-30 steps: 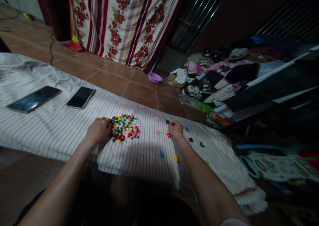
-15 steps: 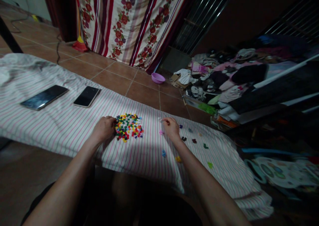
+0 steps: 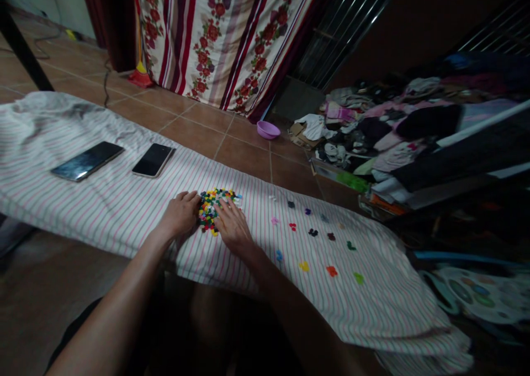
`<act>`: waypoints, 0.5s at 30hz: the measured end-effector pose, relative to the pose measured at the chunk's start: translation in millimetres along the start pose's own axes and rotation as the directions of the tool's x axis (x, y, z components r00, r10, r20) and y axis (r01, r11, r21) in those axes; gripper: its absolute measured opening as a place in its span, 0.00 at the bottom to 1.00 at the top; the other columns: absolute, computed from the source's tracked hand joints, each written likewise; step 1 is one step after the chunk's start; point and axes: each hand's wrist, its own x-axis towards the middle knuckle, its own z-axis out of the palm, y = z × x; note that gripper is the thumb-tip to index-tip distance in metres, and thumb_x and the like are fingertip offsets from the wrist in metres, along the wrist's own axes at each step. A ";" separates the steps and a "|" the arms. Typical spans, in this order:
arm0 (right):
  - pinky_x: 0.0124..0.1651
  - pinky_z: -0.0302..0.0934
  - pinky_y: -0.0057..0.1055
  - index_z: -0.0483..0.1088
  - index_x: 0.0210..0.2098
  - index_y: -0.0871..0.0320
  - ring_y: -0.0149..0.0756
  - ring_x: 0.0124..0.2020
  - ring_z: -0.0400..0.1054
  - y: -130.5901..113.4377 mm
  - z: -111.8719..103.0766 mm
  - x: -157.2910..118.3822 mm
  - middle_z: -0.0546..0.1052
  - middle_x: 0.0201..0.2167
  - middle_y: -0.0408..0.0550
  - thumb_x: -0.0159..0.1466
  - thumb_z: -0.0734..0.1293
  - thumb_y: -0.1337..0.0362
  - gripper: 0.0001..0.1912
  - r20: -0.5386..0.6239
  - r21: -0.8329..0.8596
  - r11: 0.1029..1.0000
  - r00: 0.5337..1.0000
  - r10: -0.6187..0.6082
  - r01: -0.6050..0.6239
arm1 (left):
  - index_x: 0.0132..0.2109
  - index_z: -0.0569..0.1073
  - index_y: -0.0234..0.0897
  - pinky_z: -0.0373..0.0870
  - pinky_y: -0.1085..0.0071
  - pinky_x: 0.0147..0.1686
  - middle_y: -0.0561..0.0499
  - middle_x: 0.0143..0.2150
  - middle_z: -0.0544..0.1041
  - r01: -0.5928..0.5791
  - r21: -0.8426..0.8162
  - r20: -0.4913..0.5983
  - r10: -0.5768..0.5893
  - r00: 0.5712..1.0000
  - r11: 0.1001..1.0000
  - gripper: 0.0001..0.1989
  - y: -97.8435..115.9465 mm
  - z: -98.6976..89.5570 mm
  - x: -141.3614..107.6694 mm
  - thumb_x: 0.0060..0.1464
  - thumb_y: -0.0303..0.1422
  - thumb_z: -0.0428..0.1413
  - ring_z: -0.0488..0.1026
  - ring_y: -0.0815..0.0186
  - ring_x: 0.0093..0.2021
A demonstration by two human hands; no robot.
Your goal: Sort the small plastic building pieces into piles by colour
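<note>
A heap of small multicoloured pieces lies on the striped cloth. My left hand rests against the heap's left edge, its fingers together; whether it holds a piece is hidden. Over the right part of the heap lies my right hand, fingers spread on the pieces. To the right, small single-colour groups are set out in rows, among them pink, red, blue, yellow, orange and light green.
Two dark-screened devices, a larger one and a phone, lie on the cloth at the left. Beyond on the tiled floor are a purple basin and a red broom. Piled clothes fill the right background.
My right hand has moved left from the white group onto the heap, and its fingers have opened. My left hand stays at the heap's left edge. The view has shifted slightly.
</note>
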 end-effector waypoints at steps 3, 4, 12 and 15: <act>0.67 0.47 0.46 0.62 0.62 0.59 0.45 0.69 0.47 -5.4 2.5 2.4 0.60 0.66 0.52 0.71 0.54 0.57 0.24 0.050 -0.036 0.999 0.999 -0.011 0.012 | 0.63 0.63 0.41 0.57 0.51 0.61 0.46 0.67 0.62 0.020 0.014 0.060 -0.021 0.998 1.000 0.25 1.9 -0.2 -4.6 0.60 0.31 0.40 0.54 0.52 0.68; 0.67 0.46 0.45 0.62 0.63 0.60 0.45 0.69 0.47 -5.2 2.6 3.0 0.60 0.66 0.53 0.71 0.54 0.57 0.25 0.056 -0.043 0.999 0.998 -0.009 0.011 | 0.64 0.61 0.42 0.55 0.49 0.62 0.46 0.68 0.61 0.013 0.013 0.086 -0.014 0.996 1.000 0.26 2.6 0.2 -5.5 0.60 0.31 0.40 0.52 0.51 0.69; 0.65 0.50 0.46 0.63 0.63 0.60 0.48 0.68 0.50 5.6 1.2 -5.3 0.62 0.64 0.55 0.70 0.55 0.57 0.25 0.004 -0.087 0.995 0.998 0.056 -0.055 | 0.67 0.56 0.49 0.49 0.41 0.63 0.47 0.71 0.52 -0.038 0.016 0.192 0.034 0.981 0.999 0.31 6.3 3.1 -8.1 0.57 0.33 0.46 0.45 0.47 0.71; 0.65 0.49 0.47 0.63 0.62 0.60 0.48 0.68 0.49 2.9 0.3 -7.7 0.61 0.65 0.56 0.70 0.55 0.57 0.25 -0.008 -0.102 0.993 0.998 0.058 -0.058 | 0.67 0.57 0.49 0.49 0.41 0.63 0.48 0.71 0.53 -0.044 0.003 0.217 0.042 0.975 0.999 0.30 3.8 -0.6 -10.4 0.57 0.31 0.45 0.45 0.47 0.71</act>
